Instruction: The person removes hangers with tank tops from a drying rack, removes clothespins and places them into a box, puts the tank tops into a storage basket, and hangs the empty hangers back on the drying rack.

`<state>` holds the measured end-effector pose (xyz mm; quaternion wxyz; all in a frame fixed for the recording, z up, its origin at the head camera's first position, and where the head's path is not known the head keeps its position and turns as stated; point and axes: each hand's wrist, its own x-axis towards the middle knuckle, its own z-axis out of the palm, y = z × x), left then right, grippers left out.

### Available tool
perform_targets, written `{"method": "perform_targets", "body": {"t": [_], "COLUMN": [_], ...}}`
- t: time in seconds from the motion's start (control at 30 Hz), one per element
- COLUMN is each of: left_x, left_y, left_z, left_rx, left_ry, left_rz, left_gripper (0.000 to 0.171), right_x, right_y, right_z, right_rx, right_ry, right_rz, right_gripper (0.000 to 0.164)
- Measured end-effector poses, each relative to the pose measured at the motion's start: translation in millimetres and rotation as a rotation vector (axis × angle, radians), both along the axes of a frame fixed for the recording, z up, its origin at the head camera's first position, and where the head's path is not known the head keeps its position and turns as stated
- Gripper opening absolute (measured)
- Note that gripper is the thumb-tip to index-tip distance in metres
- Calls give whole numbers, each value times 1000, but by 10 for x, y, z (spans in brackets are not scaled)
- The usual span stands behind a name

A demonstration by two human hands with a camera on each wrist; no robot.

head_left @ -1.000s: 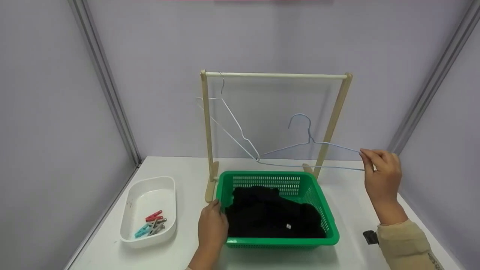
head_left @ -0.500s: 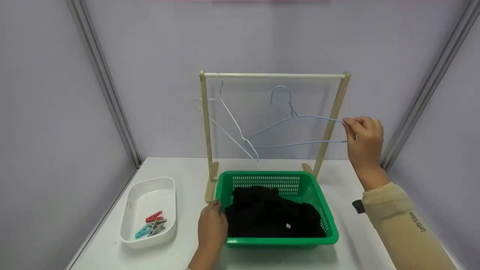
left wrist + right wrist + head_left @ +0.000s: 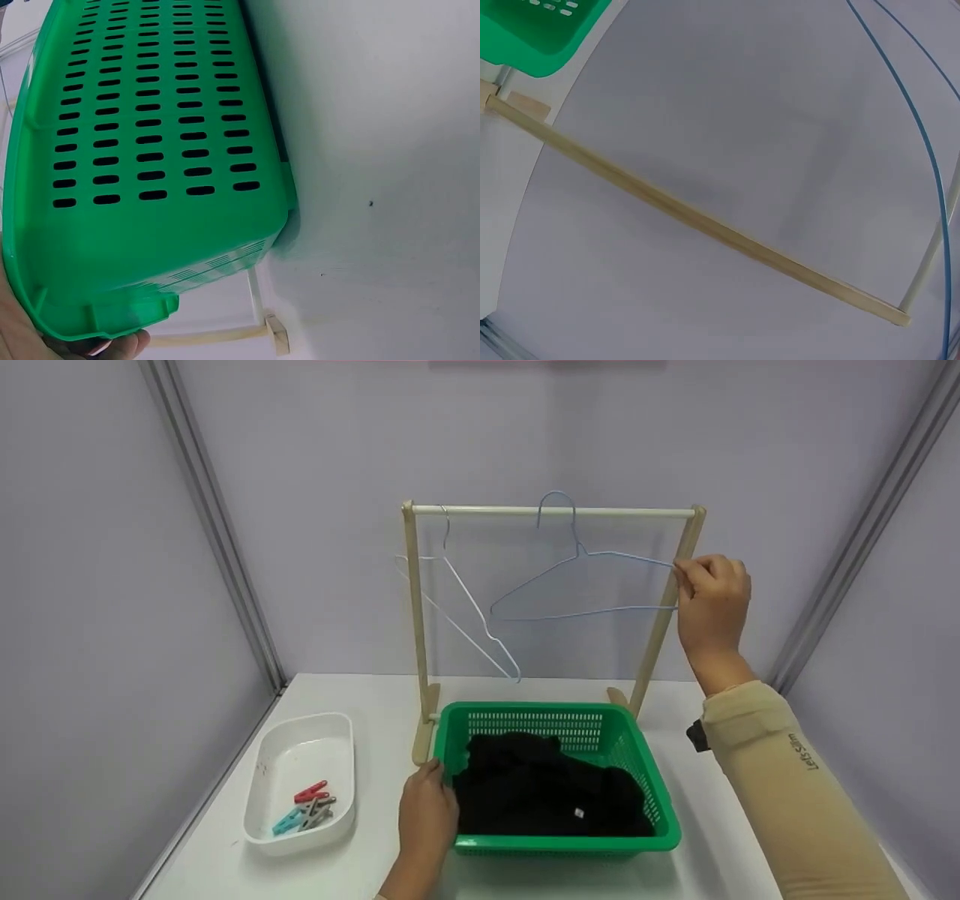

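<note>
In the head view my right hand (image 3: 712,596) pinches one end of a blue wire clothes hanger (image 3: 626,556), raised before the right part of a small drying rack. The hanger's hook overlaps the rack's white rod (image 3: 495,511), its curve rising just above it. My left hand (image 3: 426,810) grips the left rim of a green plastic basket (image 3: 562,841); the left wrist view has its fingertips (image 3: 127,346) curled under the rim at a corner. Inside the basket lies black cloth (image 3: 525,787) with a small white tag. The right wrist view catches only the hanger's blue wire (image 3: 922,135), without the hand.
A white wire hanger (image 3: 466,594) hangs at the rod's left end, between the wooden posts (image 3: 417,615). To the basket's left, a white tray (image 3: 300,737) holds red, blue and grey clothespins (image 3: 310,814). Grey-framed walls enclose the white table (image 3: 382,855) at back and sides.
My right hand has carried the blue hanger up and to the left, bringing its hook from well below the rod to its height. My left hand and the basket stay put.
</note>
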<state>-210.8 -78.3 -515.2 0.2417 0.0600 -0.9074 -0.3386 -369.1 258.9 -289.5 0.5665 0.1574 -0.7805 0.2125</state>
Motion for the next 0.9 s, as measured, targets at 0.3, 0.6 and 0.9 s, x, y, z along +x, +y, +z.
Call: {"method": "perform_targets", "body": {"t": [0.3,0.6,0.9], "left_x": [36,51,61], "left_y": [-2,2,-19], "left_z": [6,11,15], "left_rx": [13,1,11], "left_ry": [-27,-29,-53], "left_rz": [0,-5,0], "left_gripper": [26,28,27], "right_x": [-35,-11,-52], "right_y": [-202,-440,-616], "right_z": [235,483,440], "right_rx": [78,83,144], "right_ry": [-2,15,12], "right_rz": [-59,-96,-156], "right_gripper": [18,17,8]}}
